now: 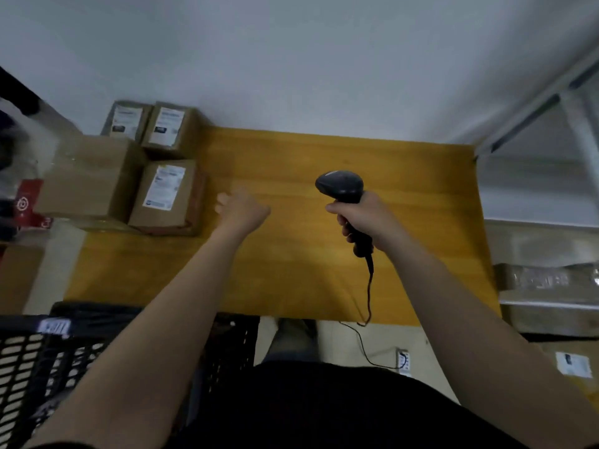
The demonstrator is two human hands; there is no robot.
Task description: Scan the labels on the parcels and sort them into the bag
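Note:
My right hand (364, 218) grips the handle of a black barcode scanner (340, 186) above the middle of the yellow wooden table (291, 270); its cord hangs over the front edge. My left hand (241, 210) hovers over the table with loose fingers and holds nothing, just right of a labelled cardboard parcel (167, 196). Two more labelled parcels (168, 128) (124, 119) stand behind it by the wall. A larger plain box (89, 178) sits at the table's left end.
A black mesh crate (48, 361) stands at the lower left by my legs. On the right, cardboard boxes (547, 296) rest on a shelf and a labelled one (572, 364) lies below. A white wall backs the table.

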